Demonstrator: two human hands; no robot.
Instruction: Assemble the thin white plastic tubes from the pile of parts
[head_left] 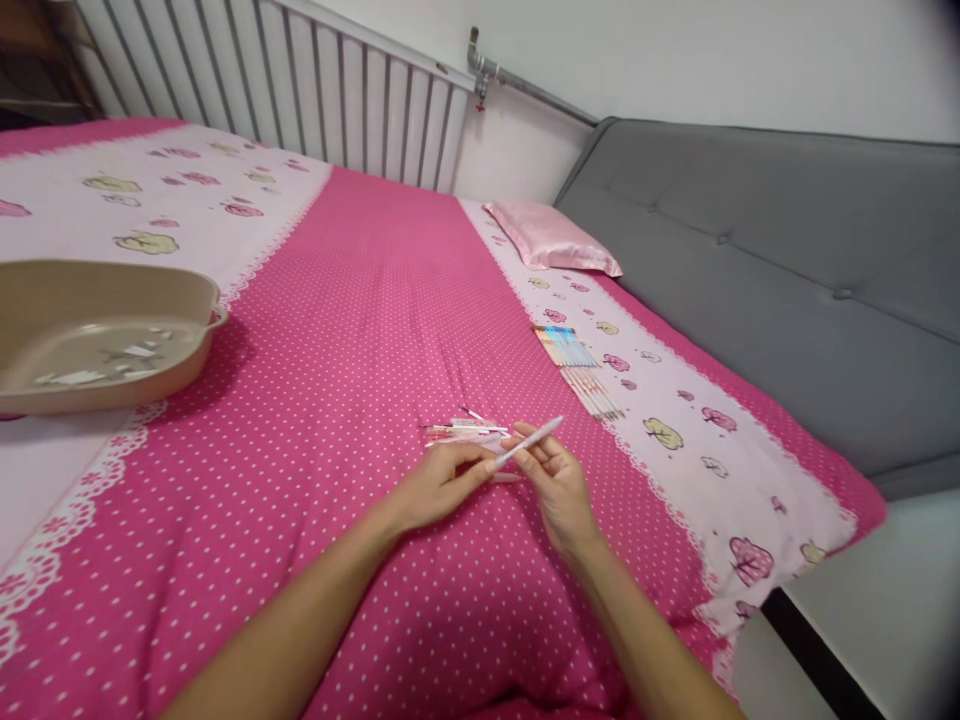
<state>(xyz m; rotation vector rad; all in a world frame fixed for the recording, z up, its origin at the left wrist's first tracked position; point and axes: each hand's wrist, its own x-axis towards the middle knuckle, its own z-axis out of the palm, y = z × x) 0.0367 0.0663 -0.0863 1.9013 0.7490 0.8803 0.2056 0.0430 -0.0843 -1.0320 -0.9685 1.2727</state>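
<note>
Both hands meet over the bed around a slim whitish pen (534,437), which slants up to the right. My left hand (442,487) is closed, with thumb and fingertips pinching the pen's lower end. The thumb and fingers of my right hand (559,490) grip it further along. Just beyond my left hand lies a loose pile of thin pens and refill-like sticks (461,431), partly hidden by my fingers. A pale pen-like piece (506,478) lies below the pen, between my hands.
To the right, pens lie side by side in a blue-and-orange group (566,346) and a whitish-red group (592,393). A beige basin (202,360) holding small white and grey pieces stands at left. Beyond are a pink pillow (555,240), grey headboard (780,230) and radiator (337,90).
</note>
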